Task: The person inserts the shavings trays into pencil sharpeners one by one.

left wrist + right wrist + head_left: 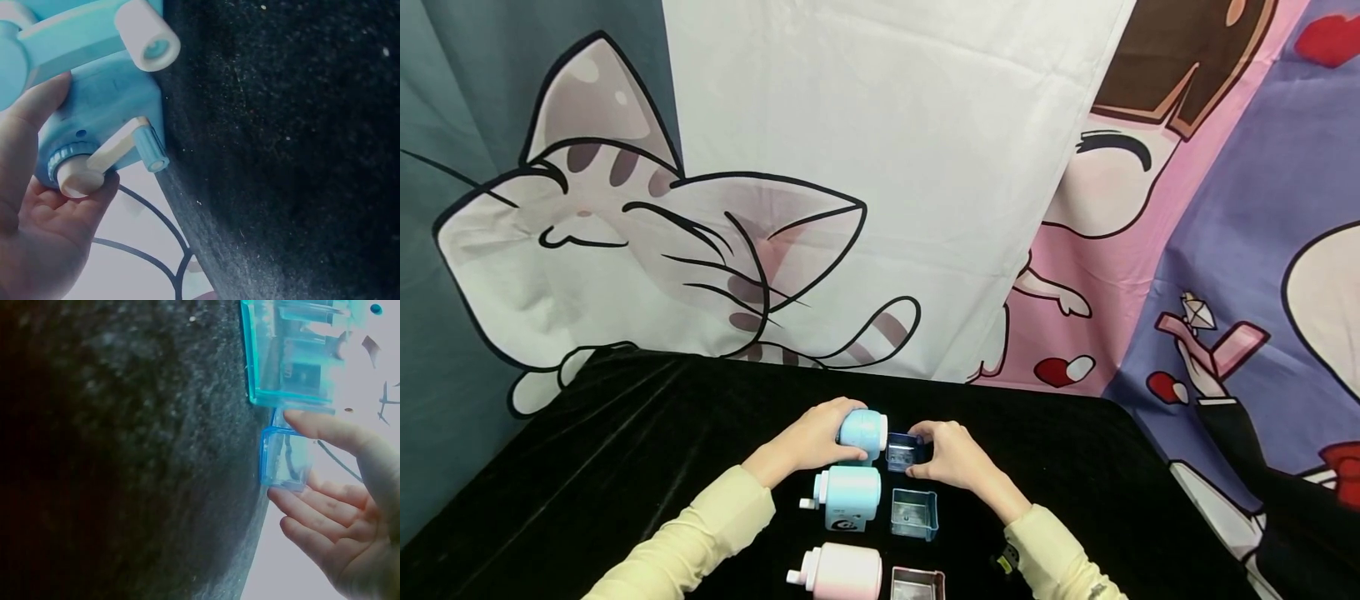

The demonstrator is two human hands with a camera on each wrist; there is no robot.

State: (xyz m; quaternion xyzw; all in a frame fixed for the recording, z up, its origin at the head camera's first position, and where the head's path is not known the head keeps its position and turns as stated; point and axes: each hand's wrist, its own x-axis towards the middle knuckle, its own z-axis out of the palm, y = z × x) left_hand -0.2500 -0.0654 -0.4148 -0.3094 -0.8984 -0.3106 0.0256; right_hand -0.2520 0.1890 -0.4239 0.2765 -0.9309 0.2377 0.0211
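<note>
"So what do the hands have?"

"The left hand point(823, 433) wraps thumb and fingers round a blue crank sharpener point(862, 430). At the sharpener's 4 o'clock, just beside it, the right hand point(953, 454) pinches a dark blue clear box point(901, 452), thumb on one side, fingers on the other."

"Do sharpener and box touch?"

"Can't tell from here. At the blue one's 6 o'clock sits a turquoise sharpener point(854, 492), crank towards 9, with a teal clear tray point(914, 514) between its 3 and 4."

"And farther down at 6?"

"A pink sharpener point(844, 573), with a pink-rimmed tray point(917, 586) at its 3. Black cloth point(647, 458) lies under everything, and a cartoon cat point(587, 275) grins on the hanging at 10 o'clock."
</note>
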